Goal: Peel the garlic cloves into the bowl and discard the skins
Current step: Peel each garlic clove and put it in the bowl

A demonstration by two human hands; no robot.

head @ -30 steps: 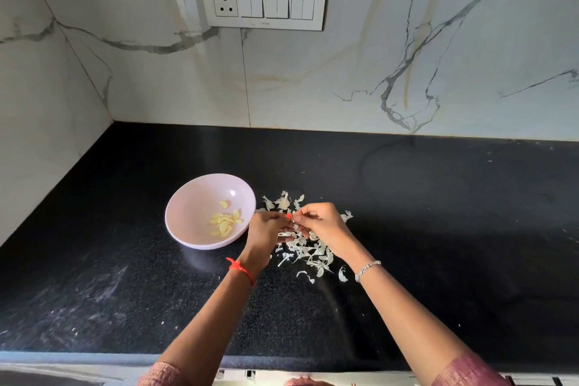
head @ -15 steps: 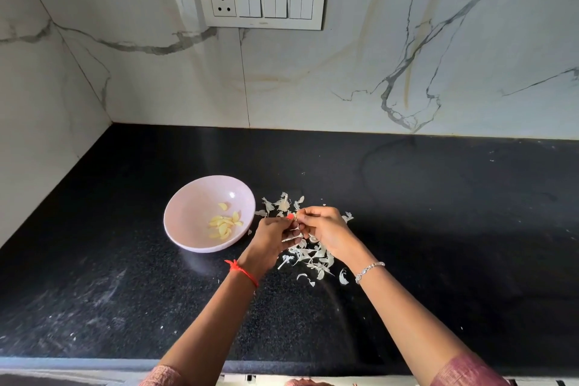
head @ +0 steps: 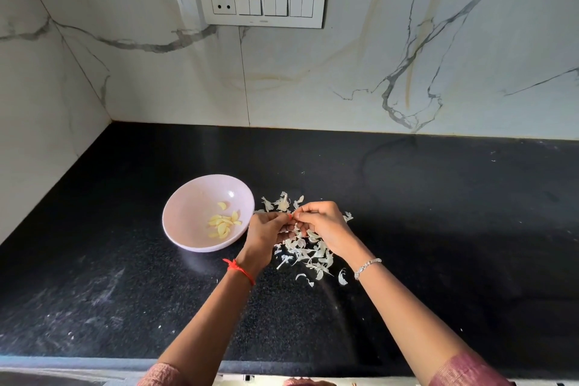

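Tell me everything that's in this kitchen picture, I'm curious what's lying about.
bowl: one, pale pink, on the counter left of the hands
peeled garlic cloves: about ten, pale yellow, inside the bowl
garlic skins: many, white, scattered on the counter under and behind the hands
counter: one, black speckled, runs into the corner
wall: white marble, grey veins, behind the counter
switch panel: one, white, on the wall
thread: one, red, left wrist
bracelet: one, silvery, right wrist
sleeves: two, pink, bottom edge
left hand, right hand: fingertips meet over the skins, pinching a small piece mostly hidden between them
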